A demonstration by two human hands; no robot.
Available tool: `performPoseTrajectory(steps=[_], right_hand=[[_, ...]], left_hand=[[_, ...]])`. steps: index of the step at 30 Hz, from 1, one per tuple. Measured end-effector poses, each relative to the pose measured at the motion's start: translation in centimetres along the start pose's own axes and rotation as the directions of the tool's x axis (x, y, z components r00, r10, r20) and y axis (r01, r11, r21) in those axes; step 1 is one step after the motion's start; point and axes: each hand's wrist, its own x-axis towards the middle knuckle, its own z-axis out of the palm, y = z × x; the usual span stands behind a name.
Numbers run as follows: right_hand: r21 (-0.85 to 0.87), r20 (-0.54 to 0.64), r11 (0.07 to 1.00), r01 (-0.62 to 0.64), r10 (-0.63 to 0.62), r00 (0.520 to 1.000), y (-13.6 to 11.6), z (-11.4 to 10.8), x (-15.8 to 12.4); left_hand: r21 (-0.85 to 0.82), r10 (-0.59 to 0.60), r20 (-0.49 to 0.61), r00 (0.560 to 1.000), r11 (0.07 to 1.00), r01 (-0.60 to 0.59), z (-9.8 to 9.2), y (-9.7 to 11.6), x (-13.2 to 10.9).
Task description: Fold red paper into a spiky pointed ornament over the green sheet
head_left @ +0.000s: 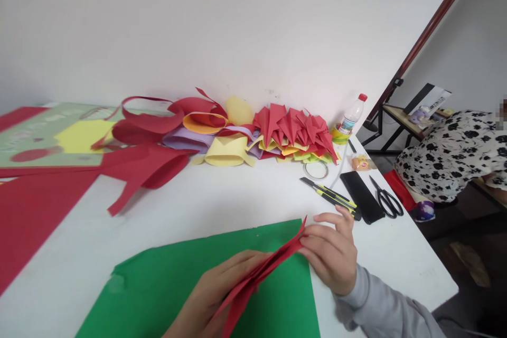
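A folded piece of red paper [259, 270] is held up between my two hands, over a green sheet [178, 269] on the white table. Its long layers run from lower left to upper right. My left hand [222, 282] wraps the lower part, with the thumb mostly hidden behind the paper. At the pointed upper end, my right hand [332, 251] pinches the paper between thumb and fingers, while its outer fingers are lifted away. A black and yellow utility knife [330, 195] lies just beyond my right hand.
Folded red paper shapes [295, 127] are stacked by the wall beside curled coloured paper [225, 150]. On the right are a tape roll [316, 170], a bottle [350, 116], a black flat case [362, 198] and scissors [386, 200]. A person in a floral top [455, 153] is beyond the table.
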Motion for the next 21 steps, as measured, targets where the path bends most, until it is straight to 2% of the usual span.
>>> performPoseTrajectory(steps=[3,5,8,12,14,18,21], right_hand=[[0.061,0.031,0.996,-0.069,0.067,0.997,0.3,-0.4,0.3],[0.153,0.078,0.985,-0.086,0.074,0.994,0.4,-0.5,0.5],[0.333,0.151,0.933,-0.140,0.093,0.984,0.5,-0.3,0.6],[0.475,0.170,0.828,-0.297,0.245,0.955,0.3,0.0,0.7],[0.515,0.170,0.785,-0.345,0.301,0.938,0.1,0.1,0.7],[0.591,0.201,0.714,-0.374,0.318,0.926,-0.1,0.2,0.9],[0.622,0.233,0.647,-0.441,0.385,0.893,-0.2,0.2,0.9]], left_hand=[[-0.003,-0.016,0.058,0.998,1.000,0.017,-0.1,-0.8,-0.1],[0.001,-0.027,0.059,0.998,1.000,0.027,-0.1,-0.7,0.0],[0.008,-0.016,0.057,0.998,1.000,0.016,-0.1,0.4,0.2],[0.002,-0.041,0.021,0.999,0.999,0.041,0.3,2.3,0.4],[-0.013,-0.054,0.012,0.998,0.998,0.054,0.4,2.6,0.4],[-0.091,-0.069,0.045,0.997,0.993,0.073,0.4,1.2,0.2],[-0.155,-0.173,0.068,0.983,0.971,0.181,0.7,-0.2,0.1]])
